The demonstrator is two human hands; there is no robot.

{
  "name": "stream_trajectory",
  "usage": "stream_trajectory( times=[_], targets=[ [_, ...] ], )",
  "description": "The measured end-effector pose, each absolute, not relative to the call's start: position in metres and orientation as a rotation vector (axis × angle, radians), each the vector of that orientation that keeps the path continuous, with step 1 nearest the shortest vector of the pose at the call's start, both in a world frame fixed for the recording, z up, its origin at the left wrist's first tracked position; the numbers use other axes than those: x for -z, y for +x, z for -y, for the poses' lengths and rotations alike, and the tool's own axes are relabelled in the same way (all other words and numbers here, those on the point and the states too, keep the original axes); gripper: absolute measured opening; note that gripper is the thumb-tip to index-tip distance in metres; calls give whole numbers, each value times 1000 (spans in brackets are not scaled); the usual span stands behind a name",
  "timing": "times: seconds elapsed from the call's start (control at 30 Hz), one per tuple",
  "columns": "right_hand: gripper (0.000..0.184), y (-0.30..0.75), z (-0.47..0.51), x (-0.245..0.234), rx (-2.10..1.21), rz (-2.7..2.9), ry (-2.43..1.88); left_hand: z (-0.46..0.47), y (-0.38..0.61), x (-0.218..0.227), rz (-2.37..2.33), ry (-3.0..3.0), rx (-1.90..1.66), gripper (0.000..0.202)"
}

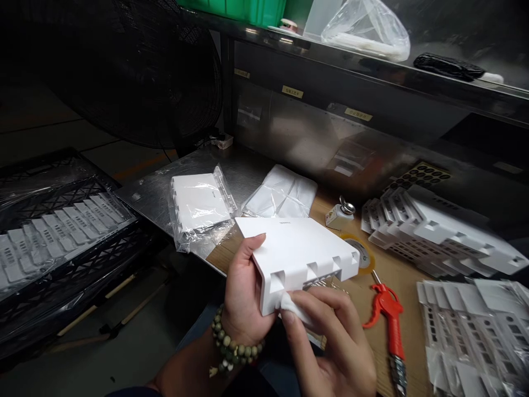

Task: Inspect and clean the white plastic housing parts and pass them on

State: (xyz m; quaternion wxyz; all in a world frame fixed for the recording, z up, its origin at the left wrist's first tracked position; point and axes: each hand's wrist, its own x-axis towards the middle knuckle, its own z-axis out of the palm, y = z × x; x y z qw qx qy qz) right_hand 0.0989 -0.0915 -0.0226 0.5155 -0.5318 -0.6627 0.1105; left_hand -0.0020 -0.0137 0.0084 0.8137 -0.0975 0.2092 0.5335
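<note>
A white plastic housing [289,242] with notches along its near edge is tilted up in front of me. My left hand [243,292] grips its left end, the thumb lying on the top face. Between the thumb and fingers of my right hand [334,331] is a small white wiping cloth [294,307], pressed to the housing's notched side near the left corner. Part of the cloth is hidden by the fingers. Beyond the housing lie a bagged white housing [198,201] and a stack of clear plastic bags [283,193].
A red air blow gun [388,314], a roll of tape [363,255] and a white dispenser bottle [339,214] sit right of the housing. Stacked white housings [450,220] and bagged ones [475,325] stand farther right. A black crate [124,220] of bagged parts is at left, below a fan [173,88].
</note>
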Motion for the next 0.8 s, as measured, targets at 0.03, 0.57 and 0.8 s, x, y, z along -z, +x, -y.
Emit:
stream_trajectory(
  times=[0.03,0.57,0.8],
  targets=[
    [19,99,92,23,-270,1593,-1281,14,-2,-8,-448,-207,-1139,46],
    [21,97,91,28,-284,1580,-1249,11,-3,-7,-460,-204,-1148,47],
    [7,109,93,31,-447,1437,-1189,7,-9,-3,-455,-243,-1129,38]
  ],
)
